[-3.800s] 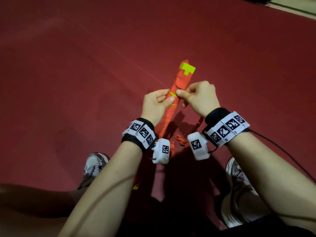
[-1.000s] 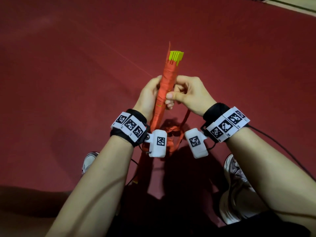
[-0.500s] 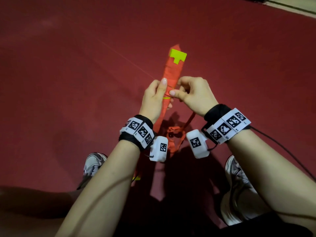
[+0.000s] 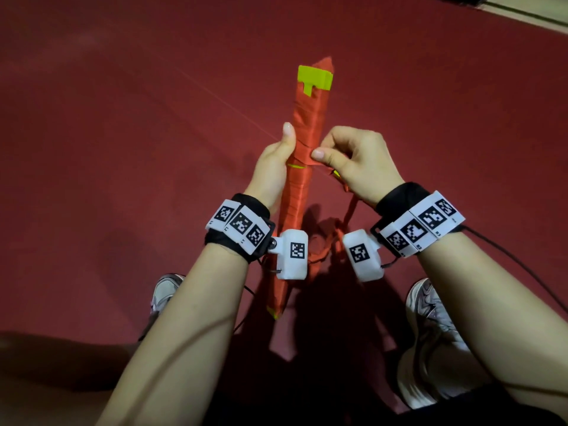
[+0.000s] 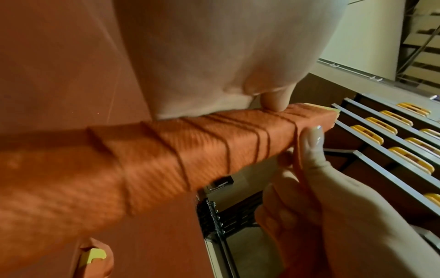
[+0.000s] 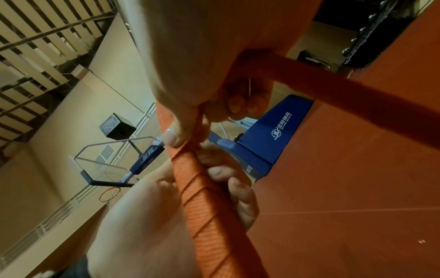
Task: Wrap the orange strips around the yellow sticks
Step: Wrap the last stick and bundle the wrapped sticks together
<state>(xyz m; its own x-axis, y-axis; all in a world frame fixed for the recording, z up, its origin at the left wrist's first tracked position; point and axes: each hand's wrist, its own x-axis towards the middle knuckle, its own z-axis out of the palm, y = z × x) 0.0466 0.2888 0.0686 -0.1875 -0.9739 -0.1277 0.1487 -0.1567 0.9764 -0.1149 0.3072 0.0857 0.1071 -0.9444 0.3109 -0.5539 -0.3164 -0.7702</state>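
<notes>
A bundle of yellow sticks (image 4: 313, 79) stands nearly upright between my hands, most of its length covered in wound orange strip (image 4: 307, 124). Yellow shows at the top end, in a small gap at mid-height and at the bottom tip. My left hand (image 4: 275, 162) grips the bundle at its middle, thumb lying up along its left side. My right hand (image 4: 350, 158) pinches the strip against the bundle's right edge. The loose strip (image 4: 350, 210) hangs from my right hand in a tangle between my wrists. The wound bundle (image 5: 166, 150) and the pinched strip (image 6: 197, 131) fill the wrist views.
A dark red floor (image 4: 123, 118) lies all around under me. My two shoes (image 4: 427, 305) stand below the arms. A cable (image 4: 507, 256) trails from my right wrist. Rows of yellow seats (image 5: 381, 135) and a basketball hoop (image 6: 109, 195) show in the wrist views.
The bundle has been turned about its axis between the frames. My right hand keeps its pinch on the strip at mid-height and my left thumb now lies straight up along the bundle.
</notes>
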